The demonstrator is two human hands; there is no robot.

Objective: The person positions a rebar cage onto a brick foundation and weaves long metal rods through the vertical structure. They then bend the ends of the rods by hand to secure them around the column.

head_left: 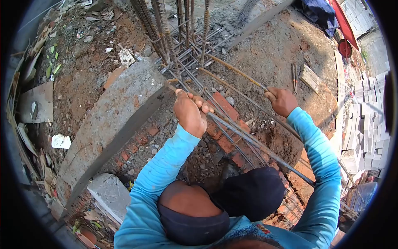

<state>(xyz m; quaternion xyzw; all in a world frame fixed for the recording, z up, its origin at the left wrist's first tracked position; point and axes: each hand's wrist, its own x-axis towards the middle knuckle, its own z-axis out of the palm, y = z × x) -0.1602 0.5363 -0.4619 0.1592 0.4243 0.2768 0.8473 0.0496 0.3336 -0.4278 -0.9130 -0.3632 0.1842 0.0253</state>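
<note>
My left hand (pixel 190 111) is closed around a steel bar (pixel 257 143) that runs down to the right towards my right forearm. A short flat piece (pixel 171 86) sticks out past its thumb. Farther right, my right hand (pixel 282 101) is closed on the end of a thin rusty rod (pixel 236 71), which slants up left to the column bars. Between the hands, another rusty bar (pixel 248 98) crosses diagonally. Several long bars lie below, over red bricks (pixel 226 106). What else my left fingers cover is hidden.
Upright column rebars (pixel 206 31) stand at the top centre. A concrete beam (pixel 107 110) curves along the left, with a concrete block (pixel 110 195) below it. A wood piece (pixel 310 79) and a tool (pixel 294 77) lie at right, near stacked tiles (pixel 365 124).
</note>
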